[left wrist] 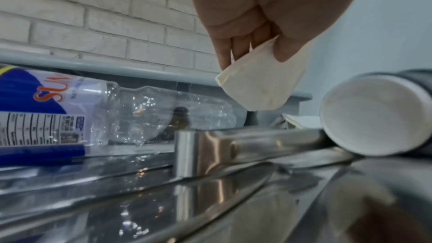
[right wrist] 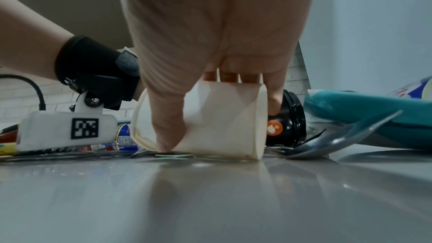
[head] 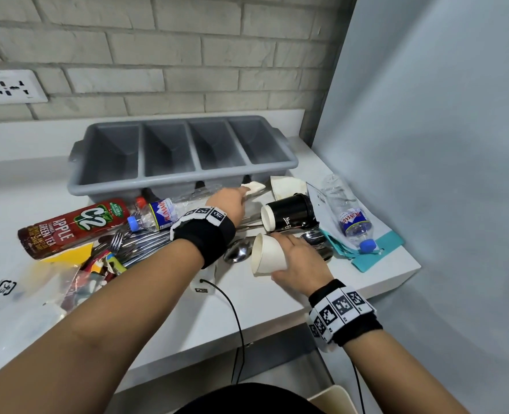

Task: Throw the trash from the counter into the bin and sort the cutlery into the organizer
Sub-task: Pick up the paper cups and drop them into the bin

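Observation:
My left hand (head: 245, 191) reaches over the cutlery pile and pinches a flattened white paper cup (head: 254, 187) just in front of the grey organizer (head: 184, 182). In the left wrist view, thumb and fingers of the left hand (left wrist: 254, 58) hold that flattened cup (left wrist: 259, 88) above the counter. My right hand (head: 283, 256) grips a second white paper cup (head: 266, 255) lying on its side on the counter, thumb and fingers curled round it (right wrist: 233, 132). Spoons (head: 238, 252) and forks (head: 133, 240) lie loose under my forearm. Nothing shows in the organizer's several compartments.
A black cup (head: 289, 215), another white cup (head: 286, 186), two water bottles (head: 353, 222) (head: 154, 216), a C2 tea bottle (head: 74, 227), teal packaging (head: 378, 249) and snack wrappers (head: 98, 264) litter the counter. The counter ends at the right edge (head: 396, 282) by the blue wall.

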